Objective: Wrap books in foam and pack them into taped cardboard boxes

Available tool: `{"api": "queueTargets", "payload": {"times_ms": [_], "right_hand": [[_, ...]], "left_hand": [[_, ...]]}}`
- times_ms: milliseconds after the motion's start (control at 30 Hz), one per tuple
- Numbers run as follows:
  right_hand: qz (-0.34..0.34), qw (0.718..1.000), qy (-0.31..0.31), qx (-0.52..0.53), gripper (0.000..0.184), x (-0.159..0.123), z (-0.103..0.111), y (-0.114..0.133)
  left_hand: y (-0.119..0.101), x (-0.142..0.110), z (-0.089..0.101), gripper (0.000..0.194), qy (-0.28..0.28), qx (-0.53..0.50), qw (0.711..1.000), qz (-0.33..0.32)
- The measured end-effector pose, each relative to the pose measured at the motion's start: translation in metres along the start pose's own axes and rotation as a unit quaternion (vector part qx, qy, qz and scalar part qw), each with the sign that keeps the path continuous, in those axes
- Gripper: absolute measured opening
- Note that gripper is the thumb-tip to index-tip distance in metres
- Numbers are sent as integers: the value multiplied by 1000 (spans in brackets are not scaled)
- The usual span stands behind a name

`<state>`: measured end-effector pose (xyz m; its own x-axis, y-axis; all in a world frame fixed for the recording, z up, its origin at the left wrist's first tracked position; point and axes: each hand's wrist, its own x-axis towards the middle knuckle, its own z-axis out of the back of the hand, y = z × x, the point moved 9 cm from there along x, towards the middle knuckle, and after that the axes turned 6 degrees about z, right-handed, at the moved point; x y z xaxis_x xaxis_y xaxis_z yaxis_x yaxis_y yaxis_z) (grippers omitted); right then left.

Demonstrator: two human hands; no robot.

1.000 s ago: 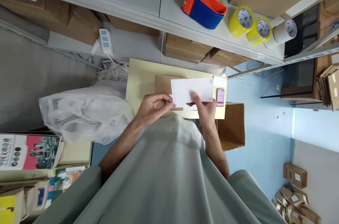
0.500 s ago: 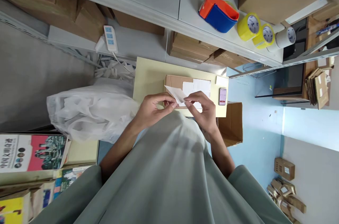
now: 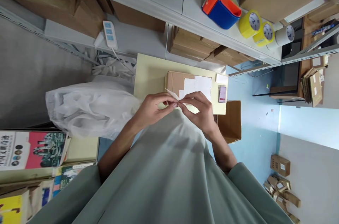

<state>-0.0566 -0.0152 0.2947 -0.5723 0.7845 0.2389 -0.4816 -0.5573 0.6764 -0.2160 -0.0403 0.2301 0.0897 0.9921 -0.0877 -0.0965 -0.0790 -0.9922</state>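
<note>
Between my hands is a small white slip of paper (image 3: 172, 93), tilted almost edge-on to me. My left hand (image 3: 151, 110) pinches its lower edge between thumb and fingers. My right hand (image 3: 199, 110) is closed in a pinch at the slip's right end, its fingertips touching those of the left. Just beyond lies a flat cardboard box (image 3: 175, 80) with white paper labels (image 3: 202, 86) on its top. Both hands are in front of the box and partly cover its near side. The box rests on a pale yellow tabletop (image 3: 148, 70).
A phone (image 3: 222, 95) lies at the table's right end, above an open carton (image 3: 231, 121). Left stands a clear plastic bag (image 3: 90, 107) of white scraps. The shelf above holds a red-blue tape dispenser (image 3: 222, 10) and tape rolls (image 3: 249, 24); a power strip (image 3: 109, 35) sits lower.
My right hand has moved slightly left, up to my left fingertips. The slip has turned from showing its face to nearly edge-on. The view has shifted a little.
</note>
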Motion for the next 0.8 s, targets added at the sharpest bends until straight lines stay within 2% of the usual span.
{"api": "queueTargets", "payload": {"times_ms": [200, 333, 500, 600, 667, 800], "right_hand": [[16, 1000, 15, -9, 10, -8, -6, -2], [20, 1000, 3, -2, 13, -13, -7, 0], [-25, 1000, -8, -10, 15, -18, -6, -9], [-56, 997, -55, -3, 12, -20, 6, -18], [-75, 993, -94, 2, 12, -22, 19, -25], [-117, 979, -167, 1, 13, -31, 50, -38]], "left_hand": [[2, -8, -3, 22, 0, 14, 1000, -22], [2, -14, -7, 21, 2, 25, 999, -21], [13, -14, -1, 15, -25, 74, 997, -18], [33, -11, 18, 12, -60, 108, 992, -9], [51, -10, 40, 12, -96, 125, 987, 6], [91, -13, 106, 19, -183, 176, 963, 91]]}}
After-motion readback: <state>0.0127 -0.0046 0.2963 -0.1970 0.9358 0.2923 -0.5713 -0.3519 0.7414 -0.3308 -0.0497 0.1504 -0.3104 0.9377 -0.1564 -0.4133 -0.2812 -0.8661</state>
